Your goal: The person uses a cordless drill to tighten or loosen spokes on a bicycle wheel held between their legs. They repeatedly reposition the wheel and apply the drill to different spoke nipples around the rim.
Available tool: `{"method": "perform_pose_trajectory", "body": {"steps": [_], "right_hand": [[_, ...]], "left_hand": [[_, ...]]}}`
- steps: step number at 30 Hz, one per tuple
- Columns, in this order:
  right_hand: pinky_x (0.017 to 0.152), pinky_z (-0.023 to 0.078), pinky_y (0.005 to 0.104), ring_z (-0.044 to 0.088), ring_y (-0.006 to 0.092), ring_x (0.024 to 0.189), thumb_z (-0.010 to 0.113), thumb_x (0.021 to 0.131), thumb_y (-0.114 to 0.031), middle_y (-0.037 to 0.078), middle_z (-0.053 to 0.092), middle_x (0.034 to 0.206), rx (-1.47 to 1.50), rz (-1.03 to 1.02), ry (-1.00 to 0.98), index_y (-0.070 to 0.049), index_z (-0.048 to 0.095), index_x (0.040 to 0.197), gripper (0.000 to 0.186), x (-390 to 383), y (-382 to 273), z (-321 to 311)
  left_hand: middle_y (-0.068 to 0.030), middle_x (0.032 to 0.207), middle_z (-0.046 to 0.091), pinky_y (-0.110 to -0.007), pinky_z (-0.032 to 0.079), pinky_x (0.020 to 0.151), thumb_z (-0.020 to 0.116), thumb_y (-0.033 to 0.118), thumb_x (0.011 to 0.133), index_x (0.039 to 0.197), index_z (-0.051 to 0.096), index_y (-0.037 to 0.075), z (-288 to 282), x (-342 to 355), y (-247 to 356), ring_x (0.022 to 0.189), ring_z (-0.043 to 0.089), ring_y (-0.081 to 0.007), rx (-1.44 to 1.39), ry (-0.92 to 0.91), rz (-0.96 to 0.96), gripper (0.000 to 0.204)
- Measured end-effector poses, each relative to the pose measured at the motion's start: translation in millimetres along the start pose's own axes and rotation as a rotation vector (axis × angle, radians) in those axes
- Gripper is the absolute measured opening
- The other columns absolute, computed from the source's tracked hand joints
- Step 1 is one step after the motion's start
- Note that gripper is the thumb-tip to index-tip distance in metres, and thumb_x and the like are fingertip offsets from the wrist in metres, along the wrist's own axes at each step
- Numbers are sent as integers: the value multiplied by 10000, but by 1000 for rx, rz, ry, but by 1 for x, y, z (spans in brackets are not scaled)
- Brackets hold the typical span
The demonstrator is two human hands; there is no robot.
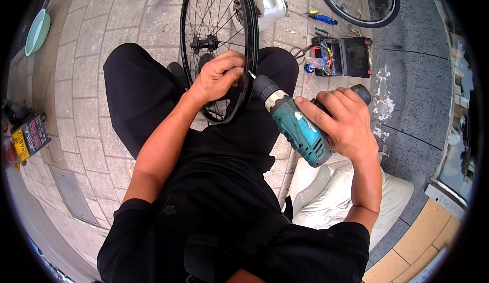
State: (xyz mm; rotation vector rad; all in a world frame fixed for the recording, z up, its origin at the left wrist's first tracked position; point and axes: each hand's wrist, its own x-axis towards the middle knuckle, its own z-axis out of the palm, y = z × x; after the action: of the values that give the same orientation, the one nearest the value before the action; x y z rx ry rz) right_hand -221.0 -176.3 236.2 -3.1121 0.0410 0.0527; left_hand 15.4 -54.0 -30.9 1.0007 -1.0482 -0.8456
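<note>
A black spoked bicycle wheel [251, 31] without a tyre stands upright between my knees, its dark hub [205, 43] showing through the spokes. My left hand [220, 77] is closed at the inner side of the rim, with thumb and fingers pinched near the spokes; what lies between the fingertips is too small to make out. In my right hand [342, 122] is a teal and black cordless drill [298, 125], the fingers wrapped round its handle. Its bit points at the outer face of the rim, meeting it or very close to it, opposite my left fingertips.
Beyond the wheel stands a cut white plastic container [272, 3] with tools in it. An open black toolbox [356, 57], scissors [300, 52] and a blue screwdriver [323, 18] lie on the paving. Another wheel [392, 13] is at the far right, a green basin [38, 32] far left.
</note>
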Motion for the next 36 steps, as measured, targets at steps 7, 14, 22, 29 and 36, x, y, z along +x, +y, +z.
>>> {"method": "perform_pose_trajectory", "body": {"steps": [7, 14, 22, 29, 36], "right_hand": [[714, 508, 376, 629, 217, 753, 781, 764, -201, 14, 570, 831, -24, -15, -26, -199, 746, 1325, 562, 12, 6, -11], [710, 513, 423, 653, 300, 770, 752, 774, -177, 78, 631, 868, 51, 98, -156, -85, 742, 1170, 406, 33, 14, -24], [692, 523, 423, 657, 330, 745, 766, 771, -170, 110, 683, 888, 190, 323, -224, -33, 744, 1096, 354, 12, 20, -4], [708, 546, 337, 659, 252, 759, 839, 727, -20, 86, 663, 893, 345, 553, -253, -17, 708, 1064, 362, -28, 25, 15], [689, 524, 332, 617, 246, 720, 803, 729, -14, 66, 589, 846, 371, 689, -215, -51, 649, 911, 242, -30, 6, 24]], "left_hand": [[-96, 1147, 673, -275, 562, 709, 657, -36, 1025, 1128, 701, -42, 3, 4, -2, 865, 651, -126, 38, 3, 62, 112], [-99, 1176, 676, -274, 565, 700, 678, 9, 1033, 1175, 716, -10, 11, 11, -13, 884, 665, -140, 70, 32, 85, 148], [-75, 1167, 686, -270, 566, 709, 644, 3, 1046, 1175, 737, 6, 24, 23, -19, 841, 670, -128, -68, 15, -44, 159], [-78, 1166, 664, -323, 566, 811, 698, 32, 1007, 1163, 730, 14, 34, 31, -31, 897, 654, -195, -94, 9, 4, 160], [-100, 1221, 567, -410, 558, 855, 978, 464, 708, 1327, 596, 37, 15, 35, -3, 931, 629, -264, -21, -243, -212, 844]]}}
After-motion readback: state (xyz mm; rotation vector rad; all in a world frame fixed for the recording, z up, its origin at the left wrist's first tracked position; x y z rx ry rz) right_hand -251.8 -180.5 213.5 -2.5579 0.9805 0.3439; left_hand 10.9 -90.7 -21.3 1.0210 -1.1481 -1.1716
